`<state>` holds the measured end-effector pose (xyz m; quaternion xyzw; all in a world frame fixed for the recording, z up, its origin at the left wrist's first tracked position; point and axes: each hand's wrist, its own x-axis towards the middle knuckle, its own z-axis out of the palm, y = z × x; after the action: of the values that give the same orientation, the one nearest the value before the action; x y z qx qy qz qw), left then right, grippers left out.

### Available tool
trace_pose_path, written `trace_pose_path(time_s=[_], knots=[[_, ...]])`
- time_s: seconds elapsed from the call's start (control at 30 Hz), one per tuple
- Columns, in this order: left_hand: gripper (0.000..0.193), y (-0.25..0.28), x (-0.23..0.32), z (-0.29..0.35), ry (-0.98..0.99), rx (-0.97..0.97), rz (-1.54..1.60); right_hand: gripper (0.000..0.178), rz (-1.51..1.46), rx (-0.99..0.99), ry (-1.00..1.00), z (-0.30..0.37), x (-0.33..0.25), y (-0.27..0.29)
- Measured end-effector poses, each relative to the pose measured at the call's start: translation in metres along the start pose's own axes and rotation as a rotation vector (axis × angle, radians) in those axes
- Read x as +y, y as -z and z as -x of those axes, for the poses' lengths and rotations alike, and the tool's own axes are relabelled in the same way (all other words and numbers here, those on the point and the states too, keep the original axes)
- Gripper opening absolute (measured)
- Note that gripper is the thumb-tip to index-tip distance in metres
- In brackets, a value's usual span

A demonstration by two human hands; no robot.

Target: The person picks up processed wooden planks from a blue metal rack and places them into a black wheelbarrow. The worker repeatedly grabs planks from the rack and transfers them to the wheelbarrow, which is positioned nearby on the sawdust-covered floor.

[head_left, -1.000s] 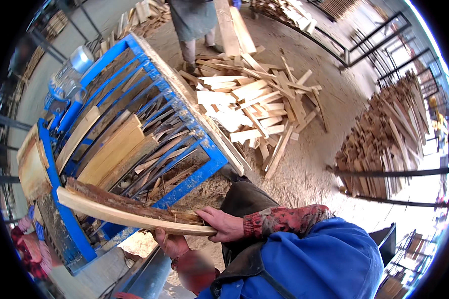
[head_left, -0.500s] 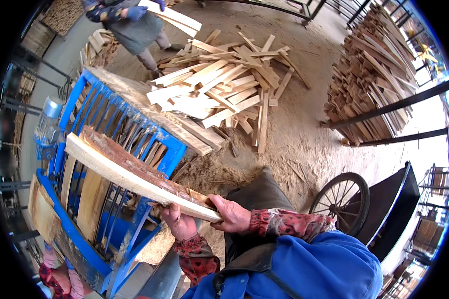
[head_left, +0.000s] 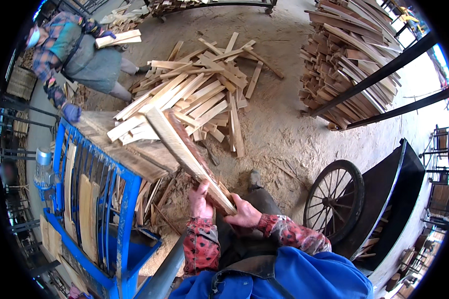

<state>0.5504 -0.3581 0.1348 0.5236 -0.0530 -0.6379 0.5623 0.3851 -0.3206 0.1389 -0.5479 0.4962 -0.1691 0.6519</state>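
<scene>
A long wooden board [head_left: 184,155] with a strip of brown bark along its right edge is held up in front of me, its far end pointing away and slightly left. My right hand [head_left: 243,213] grips the near end, thumb on top. My left hand [head_left: 200,200] is closed round the board's left side a little farther up. Both sleeves are red and patterned. Beyond the board's far end lies a heap of cut wood strips [head_left: 204,94] on the floor. The fingers under the board are partly hidden.
On the left stands a blue metal frame [head_left: 129,219] with slats and boards on it. A person [head_left: 80,50] with gloves holds a board beyond it. On the right are a spoked wheel [head_left: 334,202], a dark cart [head_left: 379,199] and a tall wood stack [head_left: 349,65].
The board has swung clockwise, away from the blue frame, with both hands still on it. My view has shifted right. The other person now bends with one hand near the frame.
</scene>
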Motion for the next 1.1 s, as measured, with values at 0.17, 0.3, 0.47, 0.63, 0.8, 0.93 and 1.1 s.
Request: trace_pose_path(time_s=[0.17, 0.3, 0.47, 0.63, 0.8, 0.93, 1.1], knots=[[0.040, 0.004, -0.079, -0.050, 0.206, -0.024, -0.190, 0.083, -0.084, 0.092, -0.161, 0.012, 0.052, 0.015], [0.048, 0.020, -0.123, -0.085, 0.392, -0.084, -0.318, 0.078, -0.317, -0.015, -0.142, 0.004, 0.132, 0.019], [0.054, 0.055, -0.182, -0.131, 0.400, -0.047, -0.445, 0.046, -0.446, 0.163, -0.399, -0.063, 0.312, 0.045], [0.062, 0.101, -0.219, -0.172, 0.361, -0.038, -0.489, 0.043, 0.101, 0.304, -0.490, -0.213, 0.485, 0.089], [0.071, 0.131, -0.246, -0.213, 0.351, -0.024, -0.454, 0.062, 0.465, 0.495, -0.315, -0.382, 0.611, 0.112], [0.080, 0.138, -0.264, -0.242, 0.351, -0.038, -0.457, 0.066, 0.310, 0.567, -0.258, -0.474, 0.655, 0.130], [0.083, 0.145, -0.276, -0.255, 0.366, -0.079, -0.483, 0.046, 0.200, 0.440, -0.174, -0.489, 0.645, 0.128]])
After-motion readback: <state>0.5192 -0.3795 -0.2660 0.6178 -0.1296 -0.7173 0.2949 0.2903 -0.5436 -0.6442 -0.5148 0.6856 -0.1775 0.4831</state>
